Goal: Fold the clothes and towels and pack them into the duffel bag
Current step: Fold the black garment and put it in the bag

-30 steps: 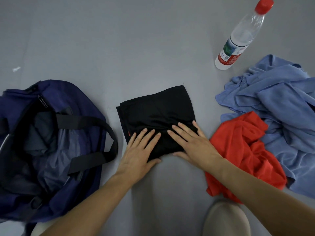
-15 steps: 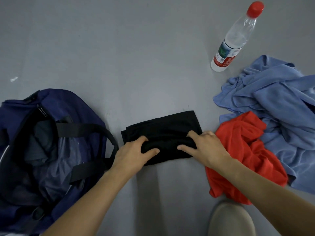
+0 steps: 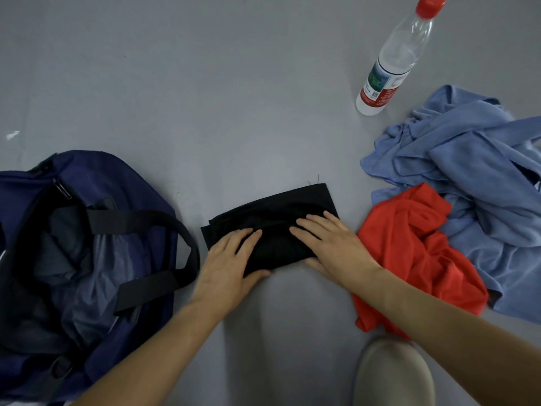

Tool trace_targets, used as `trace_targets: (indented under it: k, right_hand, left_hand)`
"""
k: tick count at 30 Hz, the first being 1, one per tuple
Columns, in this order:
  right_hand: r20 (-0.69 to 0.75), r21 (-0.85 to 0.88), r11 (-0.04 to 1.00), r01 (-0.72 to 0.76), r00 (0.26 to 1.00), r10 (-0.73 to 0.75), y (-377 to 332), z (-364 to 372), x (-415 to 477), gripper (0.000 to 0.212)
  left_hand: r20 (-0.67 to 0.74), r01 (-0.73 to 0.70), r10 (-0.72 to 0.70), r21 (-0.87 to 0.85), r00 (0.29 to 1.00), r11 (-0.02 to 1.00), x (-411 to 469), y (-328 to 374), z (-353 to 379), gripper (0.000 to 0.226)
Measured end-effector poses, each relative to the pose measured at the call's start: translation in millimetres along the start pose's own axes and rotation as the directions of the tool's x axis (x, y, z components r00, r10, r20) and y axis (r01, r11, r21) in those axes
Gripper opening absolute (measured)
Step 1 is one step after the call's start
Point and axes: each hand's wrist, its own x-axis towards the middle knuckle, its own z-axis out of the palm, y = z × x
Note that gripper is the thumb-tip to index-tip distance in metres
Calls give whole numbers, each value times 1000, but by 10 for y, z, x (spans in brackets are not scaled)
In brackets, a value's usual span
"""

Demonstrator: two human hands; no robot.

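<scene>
fingers [image 3: 248, 237] of the left hand [image 3: 225, 265] lie flat and spread on the near-left part of a folded black garment [image 3: 272, 221], and those of the right hand [image 3: 330, 244] lie flat on its near-right part; neither hand grasps anything, both simply press the cloth down onto the grey floor [image 3: 205, 83]. the garment is a narrow, slightly crooked bundle lying between the navy duffel bag [image 3: 123, 183] on the left and a crumpled red garment [image 3: 409, 247] on the right. the bag sits unzipped and slumped, with greyish cloth visible inside and its black strap [image 3: 164, 221] looped across the mouth. behind the red piece is a heap of light blue fabric [image 3: 468, 159], whether towel or clothing i cannot tell, and a clear water bottle with a red cap [image 3: 395, 57] stands just beyond it.

my judgement: this fold looks nearly finished, with the lift into the bag to come. the risk is that the bundle springs open once the palms come off, since thin cloth folded several times tends to slide on itself. picking it up by one edge would probably let the layers fall apart. the strap across the opening could also snag the bundle on the way in, and the sagging bag wall may close the gap.
</scene>
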Motion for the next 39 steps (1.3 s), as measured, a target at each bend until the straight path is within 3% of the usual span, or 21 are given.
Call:
trace_targets:
  k: [4, 7, 9, 12, 14, 16, 18, 20, 22, 24, 26, 33, 36, 39]
  right_hand:
    - [42, 238, 969, -66, 997, 58, 55, -174, 137, 58]
    - [207, 339, 921, -194, 970, 128, 45, -278, 179, 68]
    - [326, 380, 871, -312, 926, 190, 64, -310, 223, 56]
    - [441, 362, 822, -439, 858, 264, 110, -345, 305, 54]
    - [397, 212, 890, -403, 868, 298, 66, -366, 347, 52]
    - [146, 34, 962, -271, 954, 263, -2, -324, 348, 46]
    - [-9, -26, 984, -176, 984, 176, -52, -265, 296, 47]
    - [-21, -17, 991, -134, 991, 133, -36, -150, 189, 51]
    - [4, -10, 991, -133, 991, 133, -31, -43, 75, 53]
    - [36, -25, 987, -161, 986, 162, -24, 1, 28, 56]
    - [78, -19, 983, -181, 980, 182, -30, -4, 51, 59]
    - [116, -30, 1000, 8, 993, -5, 46, 1, -107, 64]
    - [182, -41, 999, -17, 983, 24, 46, 14, -148, 79]
    - [175, -13, 998, -65, 982, 66, 11, 9, -93, 78]
  left_hand:
    - [80, 161, -147, -201, 986, 966, 133, 23, -290, 55]
    - [140, 67, -56, -71, 989, 995, 156, 42, -330, 73]
    - [150, 31, -32, 6, 988, 999, 193, 24, -315, 80]
    - [199, 189, -186, 2, 962, 982, 335, 17, -392, 66]
    - [208, 313, -309, 13, 928, 950, 447, 45, -421, 62]
    - [64, 329, -335, 93, 940, 940, 534, 113, -392, 54]
    - [-111, 228, -213, 151, 971, 962, 549, 216, -310, 42]
    - [-214, -1, 33, 147, 976, 989, 436, 288, -150, 37]
    - [-134, -134, 154, 151, 979, 979, 265, 267, 22, 60]
    - [7, -137, 137, 146, 991, 980, 189, 165, 115, 87]
    - [55, -137, 130, 151, 990, 979, 224, 94, 107, 96]
    - [-24, -219, 231, 247, 973, 944, 296, 91, 70, 84]
    - [-67, -245, 279, 317, 958, 916, 283, 147, 116, 74]
    - [-79, -185, 210, 243, 975, 952, 343, 173, 101, 68]
